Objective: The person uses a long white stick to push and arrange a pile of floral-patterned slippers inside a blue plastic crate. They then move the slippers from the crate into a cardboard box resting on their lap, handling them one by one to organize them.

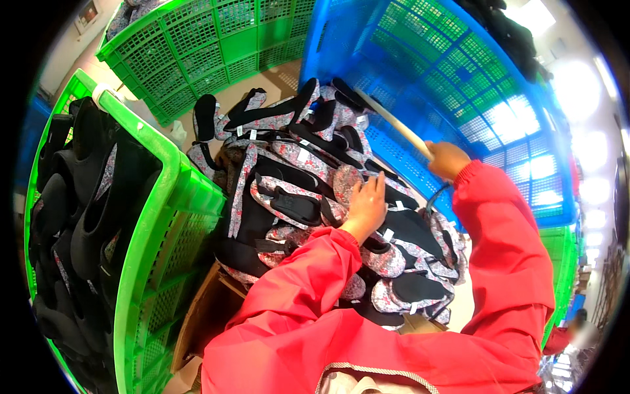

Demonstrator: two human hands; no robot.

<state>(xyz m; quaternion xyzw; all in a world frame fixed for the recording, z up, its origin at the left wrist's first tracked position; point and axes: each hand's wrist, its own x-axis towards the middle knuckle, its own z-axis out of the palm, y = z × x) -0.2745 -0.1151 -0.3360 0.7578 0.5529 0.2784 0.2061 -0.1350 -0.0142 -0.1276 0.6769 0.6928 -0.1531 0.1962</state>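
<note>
My right hand is closed round a pale wooden stick. The stick slants up and left; its far end meets a dark shoe sole at the top of the pile, and I cannot tell whether they are joined. On the heap of shoes rests my left hand, its fingers stretched out beside the rounded toe of a speckled grey-and-red shoe. The shoes have floral or speckled fabric, black soles and linings, and small white tags. Just left of that hand lies a shoe with a black insole.
A blue mesh crate stands tilted behind the heap on the right. At left, a green crate holds black shoes. Another green crate is at the back. Brown cardboard sits near my left forearm.
</note>
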